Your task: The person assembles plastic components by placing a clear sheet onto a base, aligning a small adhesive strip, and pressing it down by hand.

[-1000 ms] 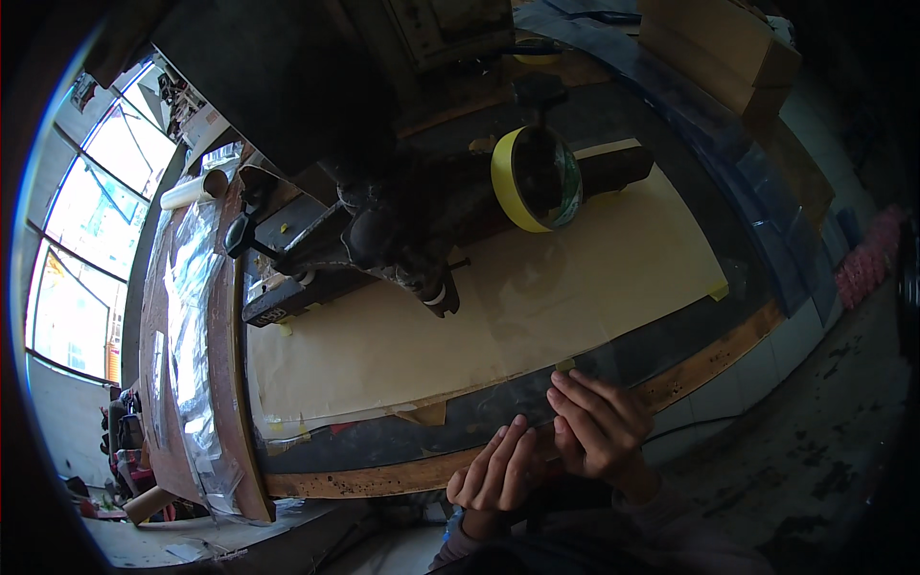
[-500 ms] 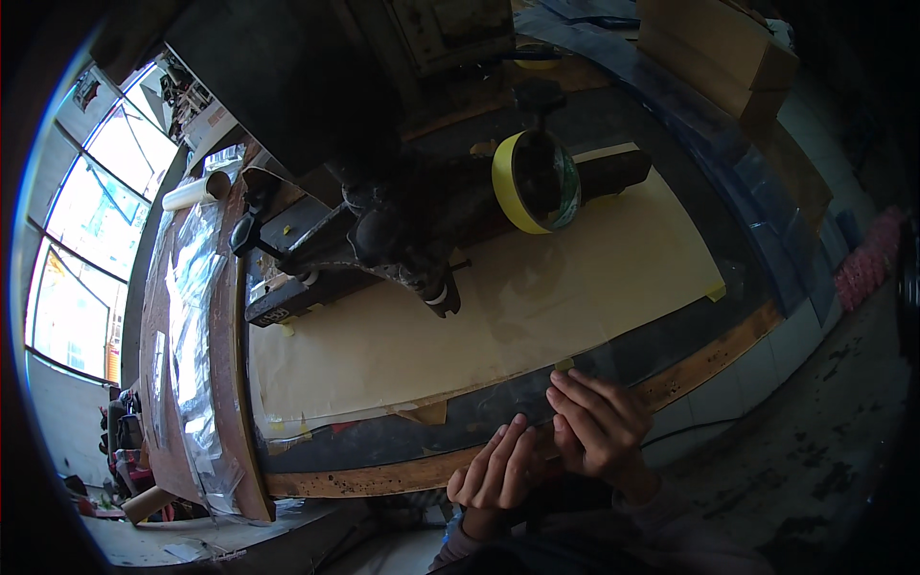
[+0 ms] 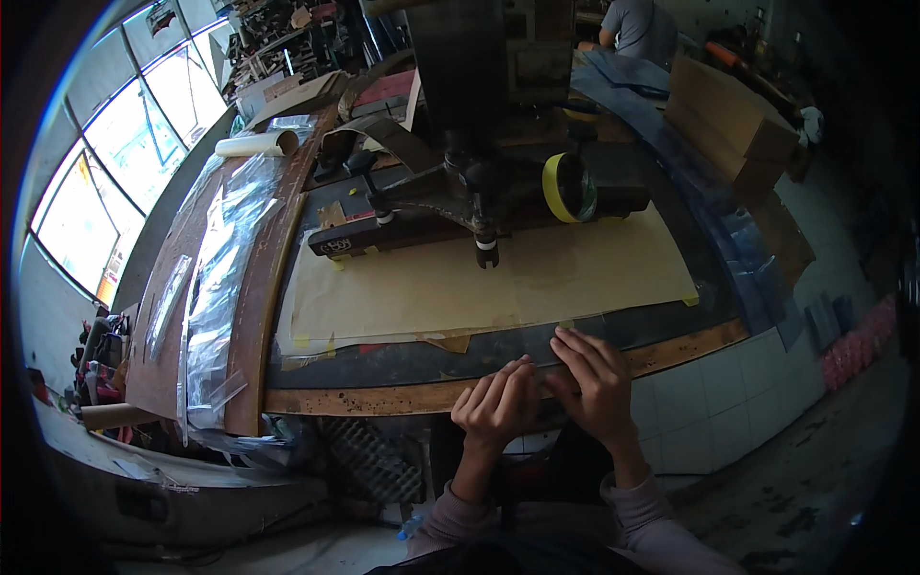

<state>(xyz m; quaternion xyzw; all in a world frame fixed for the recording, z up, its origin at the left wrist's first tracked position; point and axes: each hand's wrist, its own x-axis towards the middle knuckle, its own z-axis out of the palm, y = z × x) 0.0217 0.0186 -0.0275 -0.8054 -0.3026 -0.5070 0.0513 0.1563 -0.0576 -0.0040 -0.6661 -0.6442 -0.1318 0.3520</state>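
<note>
One left hand (image 3: 496,401), grip unclear | right hand (image 3: 598,381) near tan sheet (image 3: 422,299)

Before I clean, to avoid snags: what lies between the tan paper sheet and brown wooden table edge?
Head view: dark grey surface, torn brown scrap, both hands' fingertips.

A dark-topped workbench (image 3: 369,374), trimmed in scuffed wood (image 3: 350,401) along its front, bears a long sheet of beige paper (image 3: 431,299), yellow tape (image 3: 691,302) at its near right corner. Crumpled clear plastic film (image 3: 222,316) and a cardboard tube (image 3: 254,145) lie on the brown board (image 3: 158,383) at left.
</note>
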